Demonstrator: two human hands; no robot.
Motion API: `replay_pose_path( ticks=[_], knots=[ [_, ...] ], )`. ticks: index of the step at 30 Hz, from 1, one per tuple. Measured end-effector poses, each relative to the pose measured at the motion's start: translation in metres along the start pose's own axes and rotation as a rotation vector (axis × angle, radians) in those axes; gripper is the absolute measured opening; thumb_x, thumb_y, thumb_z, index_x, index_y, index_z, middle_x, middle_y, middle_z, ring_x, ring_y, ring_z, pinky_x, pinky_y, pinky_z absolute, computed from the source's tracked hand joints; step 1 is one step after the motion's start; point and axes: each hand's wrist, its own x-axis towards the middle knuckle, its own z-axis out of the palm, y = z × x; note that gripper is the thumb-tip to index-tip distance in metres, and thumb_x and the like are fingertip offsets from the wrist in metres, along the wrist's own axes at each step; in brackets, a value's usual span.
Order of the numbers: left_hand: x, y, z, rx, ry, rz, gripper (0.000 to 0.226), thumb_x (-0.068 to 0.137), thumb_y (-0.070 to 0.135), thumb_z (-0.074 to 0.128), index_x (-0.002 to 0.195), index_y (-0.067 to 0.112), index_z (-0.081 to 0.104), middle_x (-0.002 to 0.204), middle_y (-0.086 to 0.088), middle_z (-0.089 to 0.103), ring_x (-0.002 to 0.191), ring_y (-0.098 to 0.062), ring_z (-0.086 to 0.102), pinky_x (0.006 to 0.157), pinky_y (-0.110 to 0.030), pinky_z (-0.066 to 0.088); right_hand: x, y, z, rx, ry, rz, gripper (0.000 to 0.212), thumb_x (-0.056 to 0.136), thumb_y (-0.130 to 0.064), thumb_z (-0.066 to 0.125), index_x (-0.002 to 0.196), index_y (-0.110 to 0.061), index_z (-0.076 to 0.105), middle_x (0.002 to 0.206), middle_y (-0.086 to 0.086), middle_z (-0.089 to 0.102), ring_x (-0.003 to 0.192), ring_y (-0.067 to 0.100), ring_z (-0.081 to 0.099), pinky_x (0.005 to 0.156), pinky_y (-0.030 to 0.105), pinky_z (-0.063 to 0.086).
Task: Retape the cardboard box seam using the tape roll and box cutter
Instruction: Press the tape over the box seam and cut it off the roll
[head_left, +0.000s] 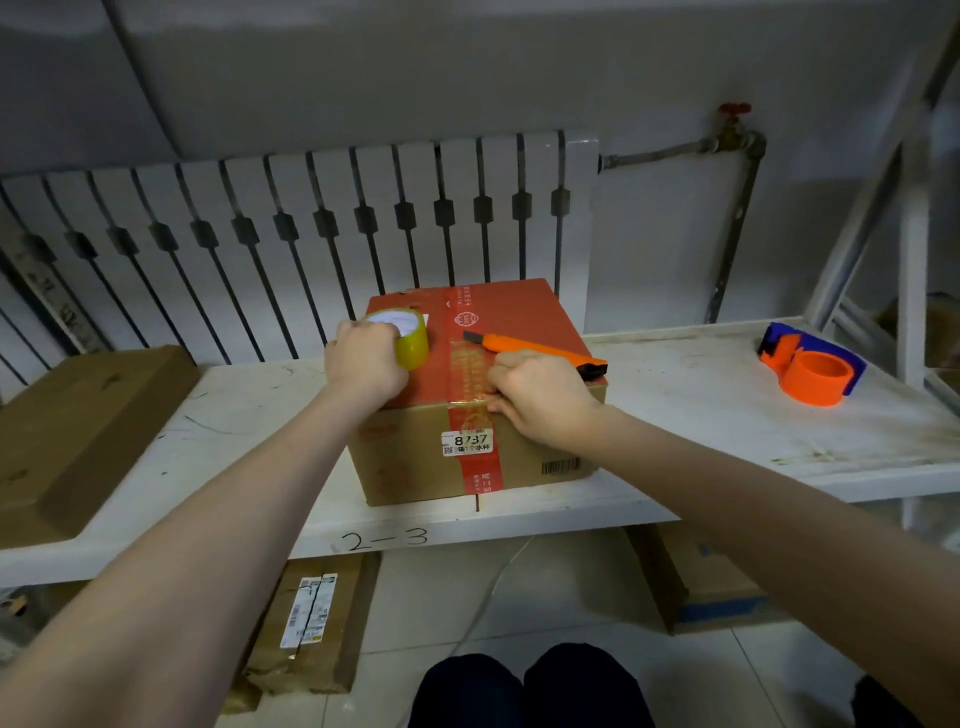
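Observation:
A cardboard box (524, 462) with a red top and a red strip over its middle seam stands on the white shelf (701, 415). My left hand (363, 364) grips a yellowish tape roll (413, 338) resting on the box's top left. My right hand (540, 395) presses with curled fingers on the front top edge of the box, beside the seam, where clear tape glints. An orange box cutter (535, 348) lies on the box top just behind my right hand, untouched.
An orange and blue tape dispenser (813, 371) sits at the shelf's right. A flat brown box (78, 431) lies at the left. A white radiator (311, 234) stands behind. More boxes (311, 623) rest on the floor under the shelf.

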Motion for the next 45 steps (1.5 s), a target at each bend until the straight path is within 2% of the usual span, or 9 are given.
replay_pose_path(
  ticks=[3,7,12,18,26,30,33,38,45],
  knots=[
    [-0.007,0.001,0.002,-0.062,0.045,0.021,0.044,0.073,0.001,0.054,0.115,0.012,0.062,0.112,-0.017,0.063,0.120,-0.034,0.045,0.088,-0.041,0.044,-0.002,0.003,-0.005,0.028,-0.044,-0.007,0.018,0.092,-0.018,0.051,0.104,-0.012,0.063,0.104,0.003,0.063,0.096,0.024,0.059,0.074,0.040,0.052],
    [-0.024,0.014,-0.001,-0.342,0.082,0.039,0.042,0.078,0.003,0.061,0.119,0.011,0.061,0.117,-0.015,0.063,0.114,-0.033,0.052,0.082,-0.035,0.046,-0.008,0.009,-0.016,0.252,-0.092,0.100,0.030,0.091,-0.009,0.048,0.113,-0.020,0.065,0.118,-0.002,0.064,0.106,0.020,0.059,0.085,0.039,0.051],
    [-0.048,0.029,-0.015,-0.788,0.021,0.070,0.034,0.078,0.010,0.072,0.111,0.011,0.065,0.108,-0.005,0.065,0.104,-0.024,0.059,0.088,-0.035,0.046,-0.012,0.000,-0.036,0.625,0.400,0.390,0.031,0.091,-0.016,0.053,0.121,-0.019,0.054,0.123,-0.001,0.056,0.111,0.013,0.053,0.093,0.032,0.048],
    [-0.081,0.033,-0.025,-1.018,-0.051,0.204,0.022,0.078,0.004,0.070,0.099,0.009,0.066,0.098,-0.006,0.067,0.092,-0.016,0.061,0.085,-0.028,0.050,-0.011,-0.009,-0.050,0.649,0.160,0.234,0.074,0.085,-0.044,0.061,0.145,-0.023,0.022,0.151,0.001,0.029,0.134,0.018,0.034,0.104,0.036,0.039],
    [-0.099,0.034,-0.028,-1.058,-0.034,0.224,0.015,0.079,0.007,0.070,0.094,0.008,0.066,0.094,-0.006,0.067,0.090,-0.015,0.061,0.078,-0.022,0.050,-0.027,-0.014,-0.054,0.615,0.241,0.171,0.082,0.077,-0.047,0.070,0.146,-0.024,0.031,0.148,-0.001,0.039,0.135,0.016,0.037,0.108,0.044,0.039],
    [-0.100,0.037,-0.030,-1.119,-0.027,0.223,0.015,0.080,0.007,0.069,0.095,0.009,0.067,0.093,-0.005,0.069,0.089,-0.016,0.064,0.079,-0.025,0.052,-0.034,-0.023,-0.056,0.558,0.368,0.107,0.053,0.086,-0.031,0.065,0.135,-0.019,0.049,0.147,0.003,0.044,0.134,0.019,0.042,0.108,0.039,0.039],
    [-0.101,0.040,-0.029,-1.183,-0.069,0.219,0.013,0.080,0.005,0.068,0.088,0.014,0.065,0.087,-0.002,0.067,0.083,-0.015,0.062,0.073,-0.020,0.053,-0.037,-0.027,-0.053,0.488,0.462,0.031,0.029,0.085,-0.023,0.062,0.113,-0.016,0.069,0.125,0.004,0.064,0.116,0.020,0.060,0.096,0.042,0.051],
    [-0.105,0.043,-0.025,-1.326,-0.113,0.144,0.020,0.083,-0.001,0.063,0.095,0.015,0.065,0.086,0.001,0.067,0.081,-0.011,0.061,0.067,-0.011,0.052,-0.042,-0.031,-0.048,0.342,0.584,-0.070,0.021,0.079,-0.011,0.067,0.098,-0.009,0.075,0.106,0.007,0.073,0.102,0.021,0.068,0.089,0.037,0.055],
    [-0.105,0.048,-0.024,-1.458,-0.155,0.051,0.022,0.087,-0.001,0.055,0.105,0.008,0.065,0.100,-0.011,0.067,0.093,-0.021,0.059,0.079,-0.027,0.050,-0.049,-0.029,-0.040,0.329,0.658,-0.190,0.019,0.079,-0.003,0.060,0.089,-0.006,0.075,0.098,0.007,0.075,0.098,0.023,0.069,0.084,0.036,0.056]
  ],
)
